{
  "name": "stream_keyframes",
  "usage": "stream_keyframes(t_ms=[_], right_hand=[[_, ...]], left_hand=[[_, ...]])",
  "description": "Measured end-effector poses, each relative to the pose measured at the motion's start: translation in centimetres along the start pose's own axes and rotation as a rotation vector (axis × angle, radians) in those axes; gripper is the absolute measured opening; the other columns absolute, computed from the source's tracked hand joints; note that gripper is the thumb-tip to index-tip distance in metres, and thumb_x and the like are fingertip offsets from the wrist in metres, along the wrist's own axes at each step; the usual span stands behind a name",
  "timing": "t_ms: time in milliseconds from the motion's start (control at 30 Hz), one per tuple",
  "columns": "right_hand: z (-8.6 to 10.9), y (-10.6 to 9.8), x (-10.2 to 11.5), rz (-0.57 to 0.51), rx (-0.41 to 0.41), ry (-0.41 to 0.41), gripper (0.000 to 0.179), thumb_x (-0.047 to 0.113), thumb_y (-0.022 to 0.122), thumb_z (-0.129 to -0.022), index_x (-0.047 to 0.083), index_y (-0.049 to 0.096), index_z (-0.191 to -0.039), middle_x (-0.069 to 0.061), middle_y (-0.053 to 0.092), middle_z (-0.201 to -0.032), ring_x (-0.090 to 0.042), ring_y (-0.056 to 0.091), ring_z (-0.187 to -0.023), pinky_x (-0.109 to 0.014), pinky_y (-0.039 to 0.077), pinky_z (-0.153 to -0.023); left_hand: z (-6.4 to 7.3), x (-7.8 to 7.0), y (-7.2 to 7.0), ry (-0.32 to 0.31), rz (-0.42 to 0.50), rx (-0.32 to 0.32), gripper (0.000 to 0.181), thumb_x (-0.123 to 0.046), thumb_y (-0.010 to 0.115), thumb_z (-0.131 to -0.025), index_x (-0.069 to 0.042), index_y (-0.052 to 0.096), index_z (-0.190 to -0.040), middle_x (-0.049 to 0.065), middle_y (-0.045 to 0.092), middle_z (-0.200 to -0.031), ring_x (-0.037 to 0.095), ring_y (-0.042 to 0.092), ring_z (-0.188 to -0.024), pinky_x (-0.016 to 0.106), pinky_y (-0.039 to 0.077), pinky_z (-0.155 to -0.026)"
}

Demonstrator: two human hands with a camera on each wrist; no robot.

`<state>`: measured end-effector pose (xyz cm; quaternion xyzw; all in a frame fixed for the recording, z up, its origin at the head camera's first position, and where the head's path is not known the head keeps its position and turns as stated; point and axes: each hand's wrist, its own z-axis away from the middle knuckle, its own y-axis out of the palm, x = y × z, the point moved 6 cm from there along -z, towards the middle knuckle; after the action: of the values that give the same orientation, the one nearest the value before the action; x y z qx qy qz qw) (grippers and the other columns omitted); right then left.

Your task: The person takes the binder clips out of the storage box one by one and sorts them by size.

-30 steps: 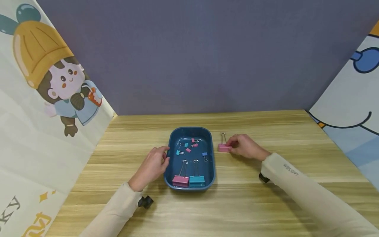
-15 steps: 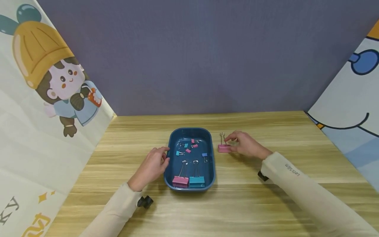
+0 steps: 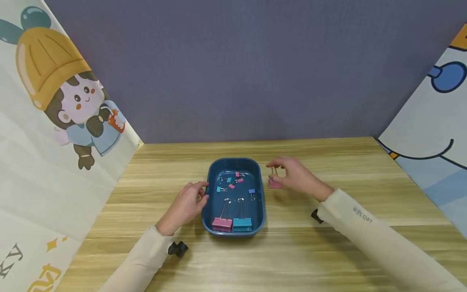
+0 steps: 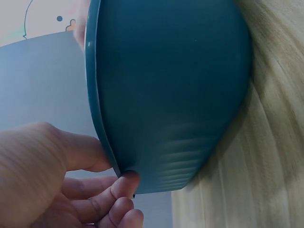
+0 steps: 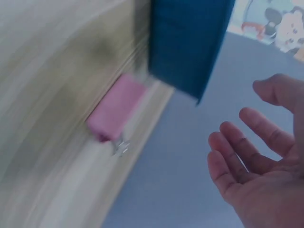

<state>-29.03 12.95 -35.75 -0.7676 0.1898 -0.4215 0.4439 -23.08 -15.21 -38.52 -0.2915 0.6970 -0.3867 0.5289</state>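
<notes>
"Pink clip (image 3: 275,185) first: where is it against the right hand (image 3: 299,177)?"

"At that hand's eight o'clock, seen from the head. It rests on the table (image 3: 255,263), wire handles pointing to twelve, partly covered by the thumb."

"Does the hand have hold of it?"

"No, it holds nothing. Thumb and forefinger curve apart above it, and the right wrist view shows every finger clear of the clip."

"What's around?"

"The blue tray (image 3: 258,211) sits just beside the clip, between its eight and nine o'clock, with the tray's wall standing between that clip and the ones inside. Another pink clip (image 3: 222,224) lies at the tray's seven, a large teal clip (image 3: 242,225) at five, touching or nearly so; I can't tell which. The purple clip (image 3: 252,191) is between two and three, and small pink and teal clips (image 3: 229,179) are scattered from ten round to one."

"And the left hand (image 3: 184,206)?"

"Pinching the tray's rim between nine and ten o'clock. Its sleeve (image 3: 140,257) slants off toward seven, while the right sleeve (image 3: 379,235) slants toward four."
</notes>
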Motion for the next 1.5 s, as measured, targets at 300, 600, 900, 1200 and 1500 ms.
stream_keyframes(t_ms=[300,600,900,1200,1500], right_hand=[[0.0,1.2,4.7,0.011,0.064,-0.087,0.033,0.022,0.072,-0.084,0.010,0.066,-0.115,-0.006,0.060,-0.113,-0.018,0.058,-0.086,-0.038,0.049,-0.081],[-0.8,2.8,7.0,0.008,0.153,-0.153,0.031,0.024,0.069,-0.086,0.012,0.066,-0.114,0.002,0.060,-0.109,-0.015,0.055,-0.098,-0.035,0.048,-0.084],[-0.5,5.7,8.5,-0.018,0.314,-0.178,0.036,0.027,0.069,-0.087,0.010,0.064,-0.118,-0.004,0.060,-0.123,-0.021,0.052,-0.117,-0.038,0.043,-0.095],[-0.3,7.7,9.8,-0.091,0.390,-0.250,0.034,0.024,0.071,-0.085,0.005,0.066,-0.113,-0.005,0.064,-0.112,-0.020,0.057,-0.109,-0.032,0.046,-0.089],[-0.5,9.9,10.8,-0.093,0.478,-0.268,0.030,0.026,0.072,-0.085,0.009,0.068,-0.110,0.000,0.066,-0.105,-0.010,0.060,-0.096,-0.021,0.047,-0.082]], left_hand=[[0.0,0.2,0.3,0.006,0.019,-0.015,0.038,-0.007,0.067,-0.086,0.002,0.059,-0.123,-0.002,0.055,-0.077,0.016,0.046,-0.073,0.025,0.043,-0.055],[0.0,0.1,0.6,0.019,0.041,-0.016,0.039,-0.006,0.066,-0.086,0.002,0.058,-0.123,-0.003,0.054,-0.077,0.015,0.045,-0.073,0.026,0.042,-0.054],[-0.1,0.1,0.7,0.029,0.038,-0.018,0.039,-0.006,0.066,-0.086,0.002,0.058,-0.123,-0.003,0.055,-0.077,0.016,0.046,-0.074,0.026,0.043,-0.056],[-0.2,-0.1,0.6,0.047,0.028,-0.021,0.038,-0.006,0.066,-0.086,0.003,0.059,-0.122,-0.003,0.055,-0.077,0.015,0.046,-0.075,0.025,0.043,-0.057],[0.0,-0.1,0.1,0.048,0.022,-0.018,0.038,-0.005,0.066,-0.086,0.004,0.059,-0.122,-0.002,0.055,-0.078,0.017,0.047,-0.074,0.026,0.042,-0.057]])
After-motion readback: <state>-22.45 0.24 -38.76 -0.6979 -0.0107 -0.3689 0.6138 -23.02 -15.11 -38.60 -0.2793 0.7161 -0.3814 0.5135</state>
